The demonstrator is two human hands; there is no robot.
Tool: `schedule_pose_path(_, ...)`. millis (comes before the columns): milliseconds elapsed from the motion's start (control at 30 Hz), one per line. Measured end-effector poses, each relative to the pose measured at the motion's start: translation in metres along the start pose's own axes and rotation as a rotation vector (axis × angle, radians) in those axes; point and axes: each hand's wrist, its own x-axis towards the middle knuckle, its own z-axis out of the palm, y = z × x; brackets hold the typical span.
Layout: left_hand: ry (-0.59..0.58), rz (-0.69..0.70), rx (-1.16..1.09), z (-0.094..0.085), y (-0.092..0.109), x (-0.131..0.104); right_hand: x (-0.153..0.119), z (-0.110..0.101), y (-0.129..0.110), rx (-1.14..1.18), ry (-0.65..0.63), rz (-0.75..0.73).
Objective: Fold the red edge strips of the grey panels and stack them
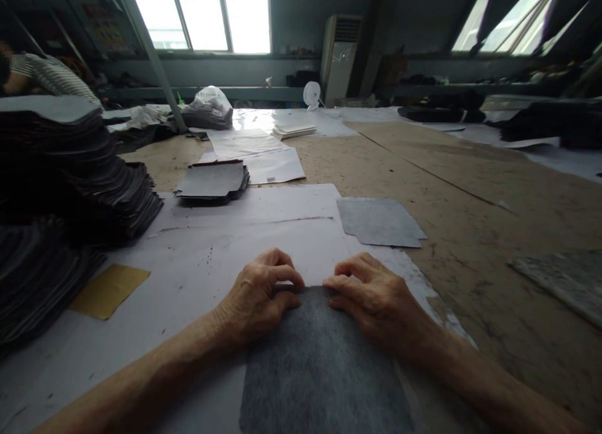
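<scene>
A dark grey fabric piece lies in front of me on white paper, its near end cut off by the bottom of the view. My left hand pinches the left part of its far edge between thumb and fingers. At the right part of the same edge, my right hand pinches it too. A short stretch of edge shows between the two hands. Beyond my right hand lies a lighter grey cut piece, flat and untouched.
Tall stacks of dark pieces stand at the left, beside a yellow card. A smaller stack sits farther back. At the right edge lies a grey slab. A person in striped clothing is at the far left.
</scene>
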Motion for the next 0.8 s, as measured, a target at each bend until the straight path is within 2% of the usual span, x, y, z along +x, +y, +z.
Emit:
schedule_pose_path(133,0.030,0.077,0.079,0.003,-0.003,-0.004,-0.004,0.002,0.001,0.001,0.017,-0.069)
schedule_pose_path(267,0.044,0.305,0.237,0.005,-0.008,-0.007,-0.005,0.000,0.002,-0.043,-0.010,-0.122)
schedule_pose_path(433,0.043,0.478,0.214,0.005,-0.011,-0.009,-0.005,-0.001,0.002,-0.069,-0.011,-0.204)
schedule_pose_path(800,-0.005,0.549,0.219,0.004,-0.013,-0.009,-0.009,-0.001,0.000,-0.099,-0.057,-0.275)
